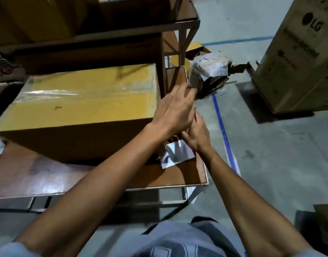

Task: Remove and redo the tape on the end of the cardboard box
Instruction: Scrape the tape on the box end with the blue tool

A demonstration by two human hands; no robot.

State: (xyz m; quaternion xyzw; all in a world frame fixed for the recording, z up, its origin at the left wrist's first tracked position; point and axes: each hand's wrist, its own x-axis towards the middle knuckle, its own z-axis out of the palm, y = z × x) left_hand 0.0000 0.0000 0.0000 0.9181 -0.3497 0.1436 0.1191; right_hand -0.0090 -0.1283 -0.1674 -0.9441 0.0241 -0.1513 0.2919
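Observation:
A yellow-brown cardboard box (pixel 85 101) lies on a brown table (pixel 48 175), clear tape running along its top. At the box's right end, my left hand (pixel 175 108) pinches the upper end of a clear tape strip (pixel 193 81) that is lifted off the box. My right hand (pixel 196 134) sits just below it, fingers closed on the lower part of the strip. The loose tail of the tape (pixel 176 154) hangs shiny over the table's right end. The box's end face is hidden behind my hands.
A brown metal shelf frame (pixel 180 34) stands right behind the box. On the floor to the right lie a wad of torn tape and cardboard scraps (pixel 209 71), a blue floor line (pixel 224 134), and a tall LG carton (pixel 298 58).

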